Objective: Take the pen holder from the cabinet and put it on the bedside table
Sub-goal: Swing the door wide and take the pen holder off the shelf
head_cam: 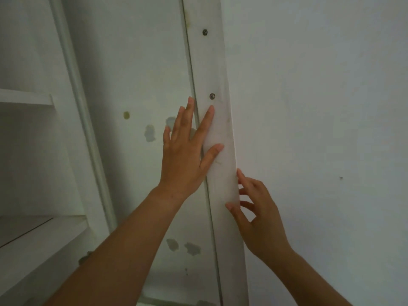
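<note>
Pressing white cabinet (141,69), both hands, dim.

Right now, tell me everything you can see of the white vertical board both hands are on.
The white vertical board is a narrow painted strip, seemingly wood, running top to bottom and leaning slightly in the view. Two screws sit in its upper part, with faint smudges. A dark seam lines its left side; a plain white panel adjoins its right. The left hand lies flat across it; the right hand fingers its right edge.
</note>
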Motion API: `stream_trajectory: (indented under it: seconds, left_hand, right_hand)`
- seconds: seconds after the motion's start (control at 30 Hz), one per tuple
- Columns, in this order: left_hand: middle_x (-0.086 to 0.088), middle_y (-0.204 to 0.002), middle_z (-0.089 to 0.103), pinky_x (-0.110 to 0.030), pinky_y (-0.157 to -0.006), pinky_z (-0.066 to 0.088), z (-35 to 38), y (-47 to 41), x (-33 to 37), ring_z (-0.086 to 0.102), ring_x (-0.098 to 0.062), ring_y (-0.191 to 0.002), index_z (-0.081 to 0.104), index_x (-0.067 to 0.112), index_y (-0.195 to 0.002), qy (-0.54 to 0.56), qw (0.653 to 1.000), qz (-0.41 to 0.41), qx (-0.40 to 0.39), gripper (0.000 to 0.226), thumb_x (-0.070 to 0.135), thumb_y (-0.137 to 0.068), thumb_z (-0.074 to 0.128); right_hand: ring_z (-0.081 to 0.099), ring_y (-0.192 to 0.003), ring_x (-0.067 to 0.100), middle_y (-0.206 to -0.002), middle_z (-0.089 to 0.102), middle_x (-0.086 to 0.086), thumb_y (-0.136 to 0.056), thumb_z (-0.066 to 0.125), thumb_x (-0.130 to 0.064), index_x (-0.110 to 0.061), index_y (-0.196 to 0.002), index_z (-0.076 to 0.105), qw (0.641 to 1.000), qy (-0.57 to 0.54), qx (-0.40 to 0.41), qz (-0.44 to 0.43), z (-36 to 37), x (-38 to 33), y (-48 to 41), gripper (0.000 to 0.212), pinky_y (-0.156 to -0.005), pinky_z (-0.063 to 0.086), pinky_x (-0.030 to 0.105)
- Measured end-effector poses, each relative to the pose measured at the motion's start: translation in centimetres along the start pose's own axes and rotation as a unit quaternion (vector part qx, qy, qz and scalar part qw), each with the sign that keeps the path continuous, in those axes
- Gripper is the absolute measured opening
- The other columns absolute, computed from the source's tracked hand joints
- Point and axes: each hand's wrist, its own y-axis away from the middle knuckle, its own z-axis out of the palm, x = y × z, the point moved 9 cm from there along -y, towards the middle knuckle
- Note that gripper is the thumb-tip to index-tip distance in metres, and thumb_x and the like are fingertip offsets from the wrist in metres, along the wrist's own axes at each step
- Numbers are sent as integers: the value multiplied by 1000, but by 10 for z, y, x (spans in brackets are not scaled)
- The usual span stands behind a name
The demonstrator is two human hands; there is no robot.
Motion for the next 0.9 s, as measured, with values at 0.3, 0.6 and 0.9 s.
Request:
stream_trajectory:
  seconds: [0.3,0.6,0.9]
  left_hand:
    - [-3,-156,-5,-47,-111,-4,28,-10,-10,-10,-18,-141,6,33,-145,-44,999,-21,-4,65,56,-89,31]
    - [-3,-155,-4,-42,-111,-6,26,-10,-9,-9,-18,-141,5,33,-144,-63,998,-29,0,66,61,-88,26]
    - [7,-155,-5,-35,-109,-1,17,-6,-8,-12,-4,-137,1,42,-142,-80,995,-53,-16,62,58,-89,30]
  right_hand:
    - [47,-100,-6,-115,43,-10,-81,63,-32,-28,-140,30,1000,9,0,0,7,33,-18,68,-81,44,6]
    - [47,-97,-5,-110,44,-11,-81,63,-28,-39,-139,23,999,-27,-14,-33,9,39,-21,72,-79,43,7]
    - [54,-96,6,-112,48,-12,-76,67,-27,-37,-133,38,990,-135,-33,-22,-2,38,-29,65,-77,50,16]
